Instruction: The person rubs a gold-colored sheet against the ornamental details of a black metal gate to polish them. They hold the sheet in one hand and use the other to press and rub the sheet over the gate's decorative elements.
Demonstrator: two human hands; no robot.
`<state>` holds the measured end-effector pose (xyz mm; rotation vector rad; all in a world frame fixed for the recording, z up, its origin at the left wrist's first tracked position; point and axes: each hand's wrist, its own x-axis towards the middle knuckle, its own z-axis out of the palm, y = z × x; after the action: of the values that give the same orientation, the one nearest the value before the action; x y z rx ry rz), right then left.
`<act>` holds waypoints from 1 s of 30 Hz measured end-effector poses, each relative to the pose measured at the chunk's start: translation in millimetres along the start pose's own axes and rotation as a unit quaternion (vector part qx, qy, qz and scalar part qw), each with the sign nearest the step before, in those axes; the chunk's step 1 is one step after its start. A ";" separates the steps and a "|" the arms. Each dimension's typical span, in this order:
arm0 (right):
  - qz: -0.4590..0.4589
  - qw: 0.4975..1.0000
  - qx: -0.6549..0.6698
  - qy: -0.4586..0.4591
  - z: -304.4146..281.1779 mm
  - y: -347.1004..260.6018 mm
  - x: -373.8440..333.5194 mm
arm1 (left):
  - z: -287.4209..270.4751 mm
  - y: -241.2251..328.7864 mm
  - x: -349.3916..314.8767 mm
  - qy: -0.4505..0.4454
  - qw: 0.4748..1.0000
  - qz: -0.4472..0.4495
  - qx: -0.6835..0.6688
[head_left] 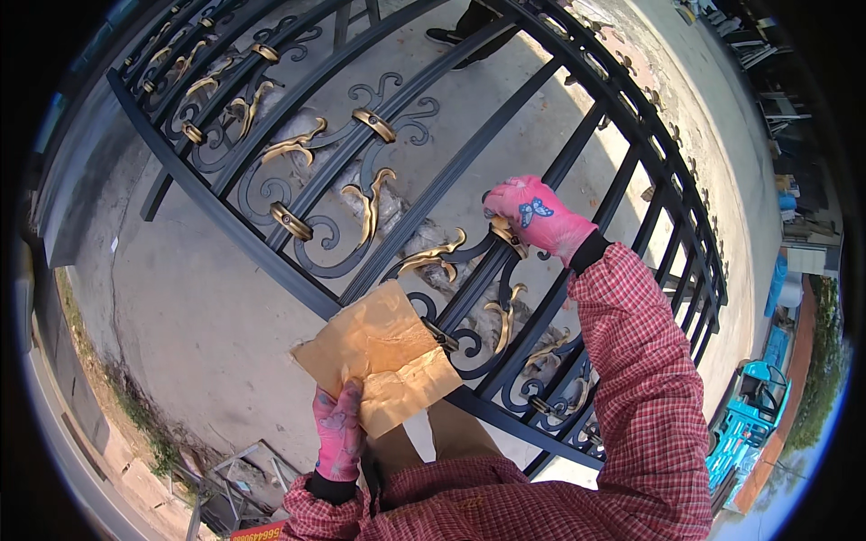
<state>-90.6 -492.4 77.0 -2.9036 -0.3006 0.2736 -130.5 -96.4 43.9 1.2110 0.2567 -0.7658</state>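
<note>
My left hand, in a pink patterned glove, pinches the lower edge of a creased brown paper sheet. The sheet lies over the near rail of a black metal gate panel and hides part of it. My right hand, gloved in pink with a blue butterfly, is closed at a gold collar on one of the bars. Whatever its fingers hold is hidden. Left of that collar, a gold leaf decorates a black scroll. Another gold collar sits on a bar farther away.
The panel spans most of the view above a concrete floor. Crumpled clear plastic shows under the bars. A person's dark shoe stands beyond the far side. Metal frames lie at lower left, and a turquoise vehicle is at right.
</note>
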 end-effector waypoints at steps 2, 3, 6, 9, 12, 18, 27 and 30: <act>-0.015 0.999 0.031 0.036 -3.3 4.2 0.9 | 8.0 0.1 -3.7 0.007 1.000 -0.011 0.001; -0.018 0.999 0.026 0.009 -2.9 4.0 0.1 | 9.9 -2.1 -4.8 0.009 1.000 -0.004 -0.005; -0.012 0.999 0.052 -0.005 -2.1 4.0 -6.2 | 15.4 -7.9 -8.3 0.015 1.000 0.006 -0.016; 0.000 0.991 0.121 0.052 -3.3 10.8 -15.8 | 24.0 -10.2 -9.4 0.020 1.000 0.004 -0.017; -0.003 0.994 0.104 0.039 -2.2 6.1 -29.0 | 24.3 -16.6 -9.6 0.001 1.000 0.009 -0.010; -0.006 0.993 0.106 0.052 1.9 9.8 -60.2 | 35.6 -10.5 -3.2 0.000 1.000 -0.004 -0.003; -0.065 0.982 0.087 0.153 23.7 15.0 -87.1 | 34.7 -18.8 1.4 0.017 1.000 0.013 0.001; -0.086 0.979 0.073 0.168 33.3 15.9 -92.8 | 31.6 -24.0 0.5 0.014 0.999 0.037 0.002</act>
<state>-183.8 -521.8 56.4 -2.6942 -0.4472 -0.2124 -152.5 -128.7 37.1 1.2288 0.2320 -0.6871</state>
